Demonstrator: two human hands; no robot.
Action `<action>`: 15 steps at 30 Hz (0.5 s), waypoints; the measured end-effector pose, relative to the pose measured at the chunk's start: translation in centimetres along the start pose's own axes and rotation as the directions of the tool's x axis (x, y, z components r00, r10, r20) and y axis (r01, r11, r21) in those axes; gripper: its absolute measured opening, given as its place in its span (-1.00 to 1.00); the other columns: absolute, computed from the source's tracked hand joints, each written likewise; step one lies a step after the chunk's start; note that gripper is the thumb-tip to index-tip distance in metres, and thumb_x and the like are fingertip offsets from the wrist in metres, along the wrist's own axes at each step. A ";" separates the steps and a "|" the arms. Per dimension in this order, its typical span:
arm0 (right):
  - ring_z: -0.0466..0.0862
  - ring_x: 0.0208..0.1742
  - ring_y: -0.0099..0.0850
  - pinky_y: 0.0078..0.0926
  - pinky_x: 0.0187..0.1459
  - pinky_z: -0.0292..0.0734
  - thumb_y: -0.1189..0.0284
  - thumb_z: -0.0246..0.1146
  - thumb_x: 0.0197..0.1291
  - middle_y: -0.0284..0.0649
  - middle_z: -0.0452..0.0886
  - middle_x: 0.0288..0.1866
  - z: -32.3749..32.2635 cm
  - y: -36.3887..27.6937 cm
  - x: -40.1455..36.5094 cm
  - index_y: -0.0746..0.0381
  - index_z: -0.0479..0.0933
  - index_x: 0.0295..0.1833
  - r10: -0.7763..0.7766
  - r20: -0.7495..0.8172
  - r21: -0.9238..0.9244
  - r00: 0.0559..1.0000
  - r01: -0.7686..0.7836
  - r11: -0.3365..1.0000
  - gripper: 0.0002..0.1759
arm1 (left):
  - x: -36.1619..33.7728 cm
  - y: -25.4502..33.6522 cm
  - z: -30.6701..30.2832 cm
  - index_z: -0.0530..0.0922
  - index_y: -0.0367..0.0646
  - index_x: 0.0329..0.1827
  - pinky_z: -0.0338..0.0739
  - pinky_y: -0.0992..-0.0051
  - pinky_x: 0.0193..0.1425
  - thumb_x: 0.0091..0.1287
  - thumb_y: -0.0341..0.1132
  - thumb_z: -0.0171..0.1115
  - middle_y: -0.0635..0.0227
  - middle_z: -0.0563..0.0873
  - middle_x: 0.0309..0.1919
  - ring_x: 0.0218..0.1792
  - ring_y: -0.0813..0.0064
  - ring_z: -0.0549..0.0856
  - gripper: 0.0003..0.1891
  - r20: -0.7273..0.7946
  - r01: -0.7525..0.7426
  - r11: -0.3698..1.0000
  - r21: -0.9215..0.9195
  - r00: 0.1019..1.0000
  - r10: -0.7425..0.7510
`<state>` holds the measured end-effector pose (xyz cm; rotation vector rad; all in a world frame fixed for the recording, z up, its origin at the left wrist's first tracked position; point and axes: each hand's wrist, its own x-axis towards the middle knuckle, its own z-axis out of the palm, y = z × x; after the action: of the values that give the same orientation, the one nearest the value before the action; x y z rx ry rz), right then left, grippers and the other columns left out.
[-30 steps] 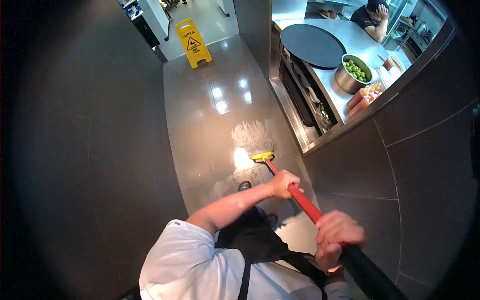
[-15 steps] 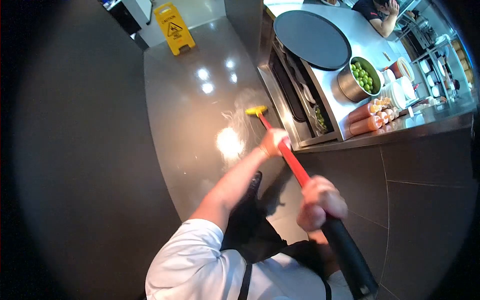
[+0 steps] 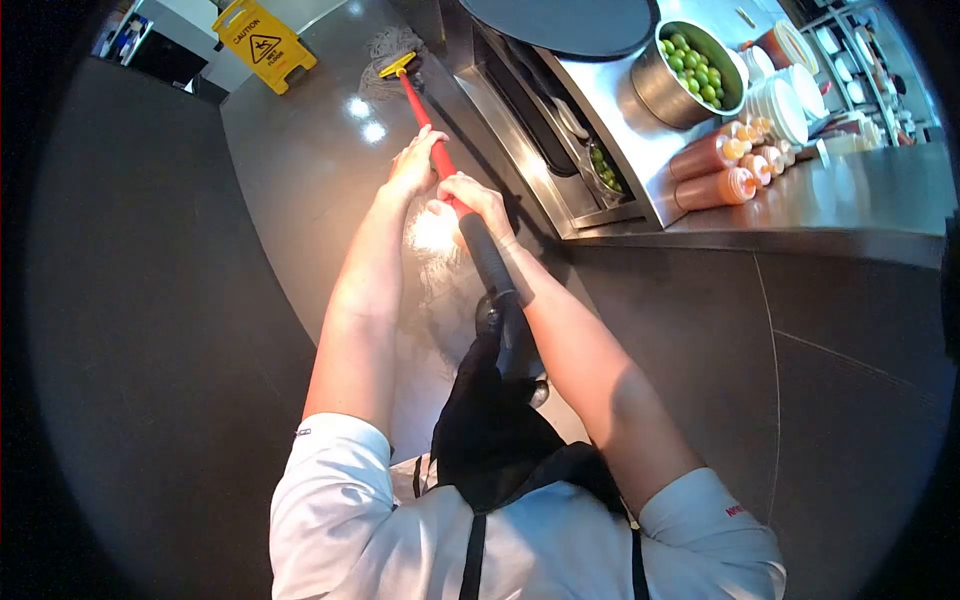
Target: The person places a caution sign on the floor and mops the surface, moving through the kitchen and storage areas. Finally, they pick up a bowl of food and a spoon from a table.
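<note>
Both my hands are on a mop (image 3: 418,108) with a red handle, which reaches away from me across the shiny floor. My left hand (image 3: 412,165) is closed around the red part from the left side. Just behind it, my right hand (image 3: 474,198) wraps the handle near the black grip (image 3: 484,250). At the far end, a yellow clamp (image 3: 397,66) holds grey mop strands (image 3: 388,48) spread on the floor, near the base of the steel counter.
A yellow wet-floor sign (image 3: 264,46) stands at far left. Right of me runs a steel counter (image 3: 850,195) with a pot of limes (image 3: 680,85), sauce bottles (image 3: 715,188), stacked white containers (image 3: 778,105) and a dark round tray (image 3: 570,22). Dark walls flank the floor.
The mop head has moved forward, away from me. Both arms have stretched out, and my right hand has gone from close to my body to just behind my left.
</note>
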<state>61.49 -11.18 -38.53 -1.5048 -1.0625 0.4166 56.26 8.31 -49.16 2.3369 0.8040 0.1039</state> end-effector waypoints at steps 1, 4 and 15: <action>0.67 -0.27 -0.23 -0.35 -0.19 0.55 0.49 0.45 0.07 -0.18 0.61 -0.30 -0.8 -0.2 -1.2 0.22 0.54 -0.23 -0.001 0.005 -0.004 1.000 0.001 1.000 -0.79 | -1.0 0.8 0.6 0.47 0.25 0.27 0.27 0.04 0.54 0.06 -0.57 0.33 0.22 0.24 0.59 0.52 0.05 0.32 -0.32 0.031 0.004 0.997 0.074 0.999 -0.006; 0.66 -0.31 -0.30 -0.45 -0.18 0.57 0.62 0.39 0.07 -0.12 0.62 -0.31 -3.7 -2.0 -5.8 0.34 0.54 -0.15 -0.049 -0.099 0.050 0.994 0.054 0.997 -0.77 | -4.3 4.8 2.3 0.46 0.28 0.28 0.09 -0.23 0.56 0.04 -0.66 0.29 0.35 0.22 0.60 0.59 0.07 0.19 -0.26 0.099 0.001 0.985 0.175 0.995 -0.019; 0.64 -0.41 -0.37 -0.44 -0.32 0.52 0.58 0.36 0.14 -0.16 0.58 -0.44 -15.8 -18.6 -31.8 0.28 0.51 -0.28 -0.065 -0.167 0.007 0.984 0.067 0.998 -0.87 | -28.7 19.2 16.0 0.48 -0.02 -0.21 0.42 -0.27 0.13 -0.01 -0.31 0.45 0.30 0.68 -0.02 0.14 0.01 0.60 -0.66 -0.383 -0.403 0.907 0.119 0.825 0.416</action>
<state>49.96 -47.87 -27.12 -1.4627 -0.9724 0.2458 47.45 -28.56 -46.22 2.5223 0.4667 0.7864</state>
